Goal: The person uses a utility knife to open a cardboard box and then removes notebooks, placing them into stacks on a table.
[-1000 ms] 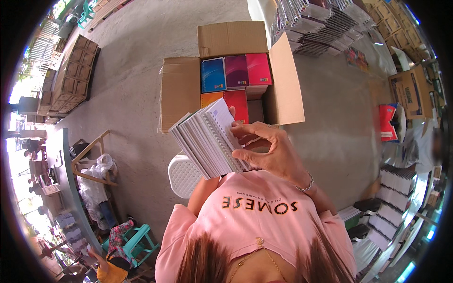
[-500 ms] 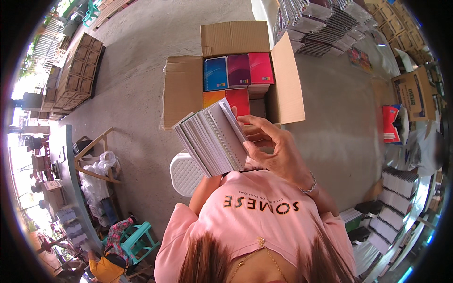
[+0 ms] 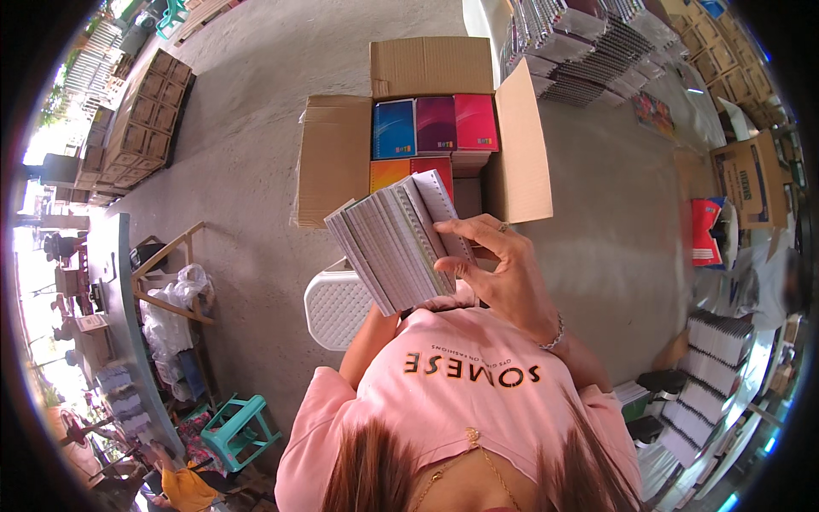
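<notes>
Near side of open carton (image 3: 337,162): left hand (image 3: 459,296) supports notebook stack (image 3: 388,243), can't tell finger grip; right hand (image 3: 505,266) touches end notebook (image 3: 437,194), fingers parted.

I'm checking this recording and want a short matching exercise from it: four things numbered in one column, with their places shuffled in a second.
Things
1. paper bundle
2. blue notebook
3. white seat
4. teal stool

Places
A. right beside the left forearm, on its outer side
B. at the lower left of the picture, far from both hands
C. against the fingertips of the right hand
D. inside the open cardboard box, left of the purple notebook

Pairs
1-C
2-D
3-A
4-B
</notes>
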Tool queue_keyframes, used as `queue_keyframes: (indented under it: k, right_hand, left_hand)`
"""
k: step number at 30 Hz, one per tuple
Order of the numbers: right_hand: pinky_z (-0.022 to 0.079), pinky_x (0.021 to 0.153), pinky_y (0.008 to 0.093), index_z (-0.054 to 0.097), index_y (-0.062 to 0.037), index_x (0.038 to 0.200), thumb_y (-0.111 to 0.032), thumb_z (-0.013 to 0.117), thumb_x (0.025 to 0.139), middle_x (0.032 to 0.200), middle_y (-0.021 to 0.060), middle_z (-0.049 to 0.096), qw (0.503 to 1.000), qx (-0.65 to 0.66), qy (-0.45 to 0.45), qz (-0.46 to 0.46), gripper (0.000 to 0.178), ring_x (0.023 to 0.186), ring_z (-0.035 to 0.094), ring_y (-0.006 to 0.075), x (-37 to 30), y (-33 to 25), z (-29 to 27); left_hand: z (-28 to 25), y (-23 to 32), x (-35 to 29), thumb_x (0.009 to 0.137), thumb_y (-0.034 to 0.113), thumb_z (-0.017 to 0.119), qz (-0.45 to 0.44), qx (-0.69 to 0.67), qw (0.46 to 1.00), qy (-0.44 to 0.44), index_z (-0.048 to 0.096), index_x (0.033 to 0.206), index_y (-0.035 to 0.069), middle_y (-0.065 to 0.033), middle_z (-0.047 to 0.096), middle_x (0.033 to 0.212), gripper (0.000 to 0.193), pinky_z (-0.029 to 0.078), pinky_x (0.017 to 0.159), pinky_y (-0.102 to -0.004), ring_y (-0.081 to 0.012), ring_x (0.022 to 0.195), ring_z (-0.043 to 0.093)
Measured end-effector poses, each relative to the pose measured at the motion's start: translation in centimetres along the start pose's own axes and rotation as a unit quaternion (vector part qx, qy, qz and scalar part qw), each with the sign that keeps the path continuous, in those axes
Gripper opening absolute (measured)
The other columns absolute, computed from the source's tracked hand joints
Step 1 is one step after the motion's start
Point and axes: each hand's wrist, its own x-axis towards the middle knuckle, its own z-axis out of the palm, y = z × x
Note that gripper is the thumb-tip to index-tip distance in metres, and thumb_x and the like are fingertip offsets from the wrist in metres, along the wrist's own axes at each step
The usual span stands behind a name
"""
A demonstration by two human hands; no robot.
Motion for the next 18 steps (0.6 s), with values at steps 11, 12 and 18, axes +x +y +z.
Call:
queue_keyframes:
  k: [11, 12, 18]
  right_hand:
    - [0.053, 0.085, 0.0265, 0.052, -0.0067, 0.129, 0.000, 0.057, 0.090, 0.106, 0.0081, 0.060, 0.997, 0.072, 0.023, 0.034, 0.039, 0.091, 0.061, 0.0121, 0.2, 1.7, 0.0]
    - [0.053, 0.084, 0.0270, 0.051, -0.0080, 0.130, 0.001, 0.057, 0.090, 0.105, 0.0088, 0.060, 0.998, 0.060, 0.018, 0.029, 0.042, 0.090, 0.062, 0.0132, 0.2, 1.9, 0.0]
    - [0.051, 0.069, 0.0345, 0.047, -0.0124, 0.129, 0.010, 0.052, 0.084, 0.099, 0.0143, 0.059, 0.987, -0.152, 0.029, -0.038, 0.050, 0.080, 0.063, 0.0256, 0.6, 2.8, -0.1]
  left_hand:
    - [-1.2, -0.1, 0.5, 0.091, 0.044, 0.054, -0.013, -0.001, 1.000, 0.008, 0.033, 0.144, 0.012, -0.0136, 0.046, 0.135, 0.065, 0.044, 0.097, -0.0472, -0.0278, 0.118, 0.051]
    - [-1.4, -0.1, 0.6, 0.091, 0.044, 0.054, -0.016, 0.000, 1.000, 0.009, 0.033, 0.144, 0.012, -0.0136, 0.046, 0.135, 0.065, 0.044, 0.097, -0.0474, -0.0279, 0.118, 0.051]
    - [-2.6, 0.1, 0.9, 0.091, 0.045, 0.054, -0.033, -0.001, 0.999, 0.014, 0.033, 0.144, 0.013, -0.0137, 0.046, 0.134, 0.065, 0.043, 0.098, -0.0489, -0.0283, 0.118, 0.051]
